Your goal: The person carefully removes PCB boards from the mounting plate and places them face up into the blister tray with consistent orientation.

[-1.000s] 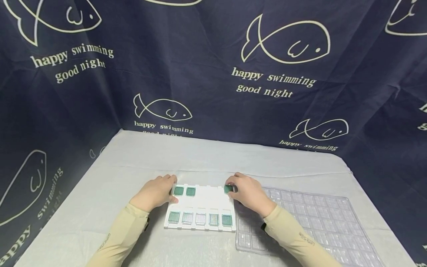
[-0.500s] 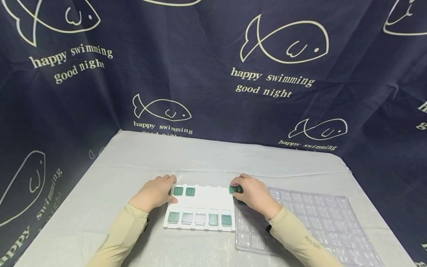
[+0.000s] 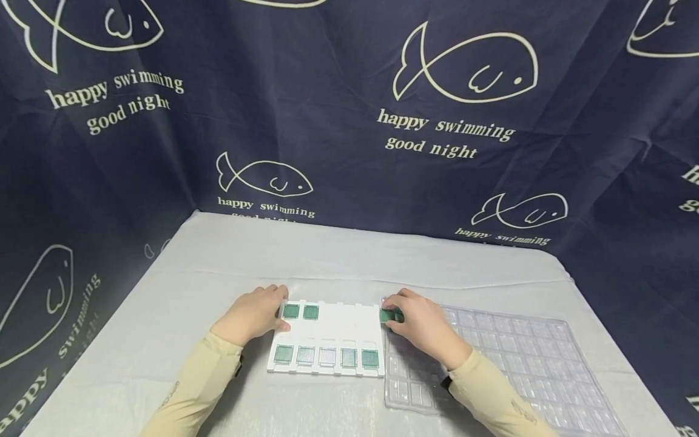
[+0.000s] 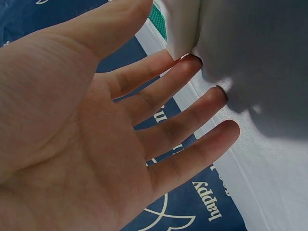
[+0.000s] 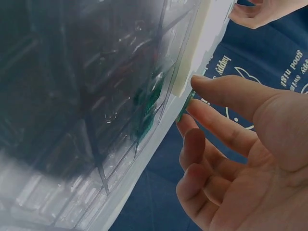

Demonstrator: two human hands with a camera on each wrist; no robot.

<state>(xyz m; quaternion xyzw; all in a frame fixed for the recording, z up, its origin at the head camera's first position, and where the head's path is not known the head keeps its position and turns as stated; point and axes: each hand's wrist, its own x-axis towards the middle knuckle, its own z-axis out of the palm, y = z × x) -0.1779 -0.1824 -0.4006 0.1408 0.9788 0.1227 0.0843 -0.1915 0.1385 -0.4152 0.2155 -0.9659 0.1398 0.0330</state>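
Note:
A white tray (image 3: 333, 329) lies flat with small square green circuit boards in it. Two boards (image 3: 310, 312) sit at its far left, and a row of several (image 3: 327, 357) runs along the near side. My left hand (image 3: 253, 312) rests against the tray's far left corner, thumb on the edge and fingers fairly straight. Between thumb and forefinger, my right hand (image 3: 423, 321) pinches a green circuit board (image 5: 187, 106). It holds this board by the far left corner of a clear plastic compartment tray (image 3: 519, 358). My fingers partly cover the board in the head view.
Green (image 5: 150, 103) shows through the clear tray's corner in the right wrist view; whether boards or a reflection, I cannot tell. The two trays lie side by side on a white-covered table (image 3: 327, 255). Dark blue printed curtains (image 3: 349, 121) hang behind.
My right hand has moved right and slightly nearer with the circuit board, from the white tray's far right corner to the clear tray's edge. My left hand has stayed in place.

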